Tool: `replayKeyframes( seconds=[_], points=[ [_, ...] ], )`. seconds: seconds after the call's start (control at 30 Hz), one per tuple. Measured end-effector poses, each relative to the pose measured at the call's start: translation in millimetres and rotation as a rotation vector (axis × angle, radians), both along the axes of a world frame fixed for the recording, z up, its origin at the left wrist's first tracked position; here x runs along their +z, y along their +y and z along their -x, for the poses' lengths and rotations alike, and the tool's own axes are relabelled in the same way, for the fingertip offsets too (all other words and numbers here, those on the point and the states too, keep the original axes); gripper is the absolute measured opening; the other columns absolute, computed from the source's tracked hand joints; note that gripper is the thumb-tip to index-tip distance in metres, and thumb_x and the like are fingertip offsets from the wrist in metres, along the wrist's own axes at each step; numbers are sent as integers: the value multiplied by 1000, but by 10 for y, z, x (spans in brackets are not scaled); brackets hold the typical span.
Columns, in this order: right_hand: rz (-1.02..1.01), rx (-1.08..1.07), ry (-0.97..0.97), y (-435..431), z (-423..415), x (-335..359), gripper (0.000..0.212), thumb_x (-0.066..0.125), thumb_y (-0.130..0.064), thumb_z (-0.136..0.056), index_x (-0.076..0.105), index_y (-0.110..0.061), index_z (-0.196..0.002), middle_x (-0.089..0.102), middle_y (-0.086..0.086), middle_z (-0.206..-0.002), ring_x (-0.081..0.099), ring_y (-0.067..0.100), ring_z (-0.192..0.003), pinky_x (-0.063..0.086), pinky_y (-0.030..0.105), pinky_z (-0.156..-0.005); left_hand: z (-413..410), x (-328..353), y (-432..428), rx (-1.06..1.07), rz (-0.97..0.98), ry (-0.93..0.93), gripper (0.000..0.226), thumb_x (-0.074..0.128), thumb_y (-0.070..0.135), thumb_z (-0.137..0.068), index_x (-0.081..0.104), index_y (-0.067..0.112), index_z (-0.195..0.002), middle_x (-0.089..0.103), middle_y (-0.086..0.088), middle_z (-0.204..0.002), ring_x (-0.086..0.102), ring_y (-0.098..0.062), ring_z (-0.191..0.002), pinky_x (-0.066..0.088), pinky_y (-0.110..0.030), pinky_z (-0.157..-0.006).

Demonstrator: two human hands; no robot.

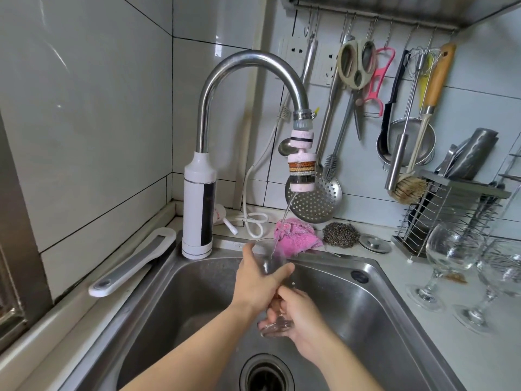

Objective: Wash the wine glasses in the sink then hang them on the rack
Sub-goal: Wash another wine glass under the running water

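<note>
Two glasses (451,249) beside sink (366,311), faucet (248,60) overhead

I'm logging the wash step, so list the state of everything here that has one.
Faucet: on, thin stream falling.
Held wine glass: upright under the stream, over the sink.
Left hand: grips the glass's bowl.
Right hand: grips its stem at the foot.
Left counter glass: upright on the counter, unhung.
Right counter glass: upright, unhung.
Pink cloth: crumpled on the sink's rim.
</note>
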State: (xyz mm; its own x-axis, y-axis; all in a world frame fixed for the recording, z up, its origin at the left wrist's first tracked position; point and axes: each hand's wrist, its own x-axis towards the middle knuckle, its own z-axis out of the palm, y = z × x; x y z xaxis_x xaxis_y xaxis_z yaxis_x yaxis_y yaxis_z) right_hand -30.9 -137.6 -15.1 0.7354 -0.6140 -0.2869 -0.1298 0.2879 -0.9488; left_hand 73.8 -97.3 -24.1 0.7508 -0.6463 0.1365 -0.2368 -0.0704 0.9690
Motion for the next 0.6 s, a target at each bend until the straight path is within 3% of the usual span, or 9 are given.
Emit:
replayKeyframes(
  seconds=[0.13, 0.23, 0.33, 0.4, 0.5, 0.6],
  points=[
    [-19, 34, 19, -19, 29, 12, 39, 54, -37, -99, 63, 1, -99, 54, 12, -54, 63, 30, -53, 53, 31, -49, -64, 49, 18, 48, 86, 290, 79, 56, 78, -80, 42, 28, -139, 64, -7, -128, 64, -27, -115, 49, -48, -106],
    [-15, 72, 33, -13, 26, 11, 35, 54, -35, -99, 61, -1, -98, 54, 11, -54, 66, 31, -55, 54, 32, -49, -102, 50, 19, 45, 121, 434, 67, 53, 71, -91, 45, 19, -134, 69, -10, -118, 67, -33, -111, 51, -53, -103],
    [-41, 41, -4, -21, 18, 11, 23, 50, -21, -99, 61, -2, -93, 51, 10, -52, 61, 29, -52, 54, 33, -49, -19, 41, 39, -44, 57, 193, 96, 79, 66, -66, 29, 37, -142, 70, 2, -114, 68, -23, -106, 54, -45, -99],
    [-17, 12, -51, -43, 15, 15, 20, 48, -13, -97, 62, -3, -87, 51, 13, -53, 55, 27, -49, 55, 36, -51, 13, 23, 38, -63, 24, 26, 102, 84, 53, -67, 20, 47, -146, 67, 6, -117, 65, -22, -111, 50, -43, -102],
    [125, -6, 0, -50, 17, -15, 21, 47, -12, -97, 64, -2, -91, 62, 20, -62, 64, 31, -55, 56, 40, -57, 21, 7, 16, -31, 58, -28, 92, 76, 48, -84, 15, 45, -152, 52, -2, -138, 53, -20, -123, 41, -41, -110],
    [217, -8, 90, -28, 1, -68, 24, 50, -22, -101, 67, -7, -93, 63, 13, -64, 65, 28, -57, 55, 32, -54, 4, -4, -6, 3, 26, -47, 58, 47, 57, -100, 20, 51, -151, 41, -8, -142, 47, -19, -111, 32, -32, -101]
  ],
)
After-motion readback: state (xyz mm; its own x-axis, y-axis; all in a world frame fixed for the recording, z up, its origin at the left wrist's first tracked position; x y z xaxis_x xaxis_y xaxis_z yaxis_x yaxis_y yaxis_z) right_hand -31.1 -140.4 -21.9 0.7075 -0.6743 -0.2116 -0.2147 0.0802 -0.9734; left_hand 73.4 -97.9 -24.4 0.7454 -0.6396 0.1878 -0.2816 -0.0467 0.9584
